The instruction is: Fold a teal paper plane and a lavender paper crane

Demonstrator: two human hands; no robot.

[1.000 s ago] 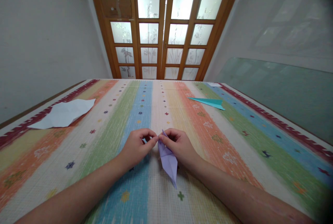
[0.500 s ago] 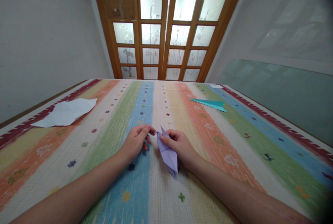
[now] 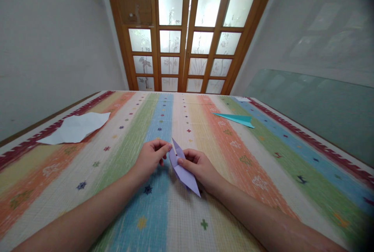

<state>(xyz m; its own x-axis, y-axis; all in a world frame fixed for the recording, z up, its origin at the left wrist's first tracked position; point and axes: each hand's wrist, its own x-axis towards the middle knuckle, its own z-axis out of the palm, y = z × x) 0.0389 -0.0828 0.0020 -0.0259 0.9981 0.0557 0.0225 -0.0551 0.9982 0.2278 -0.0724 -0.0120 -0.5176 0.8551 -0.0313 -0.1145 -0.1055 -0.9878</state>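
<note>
A light purple origami crane (image 3: 187,176) is held low over the striped tablecloth, with its narrow points toward the far side and a broad wing slanting down toward me. My right hand (image 3: 201,166) grips its right side, the thumb pressed flat on the folded paper. At the crane's upper left edge, my left hand (image 3: 153,156) is closed, thumb and forefinger pinching the paper there. The fingertips cover the small part that they pinch. Beneath the wing, the lower folds are partly hidden.
A creased white sheet of paper (image 3: 77,128) lies at the left of the tablecloth (image 3: 122,189). To the far right rests a turquoise paper plane (image 3: 238,119). Wooden doors with frosted panes (image 3: 187,41) stand beyond the table, and a pale green glass panel (image 3: 309,107) is at the right.
My right hand has turned the crane so that its far point leans left and its wing faces up more. My left thumb and forefinger now pinch its upper left edge.
</note>
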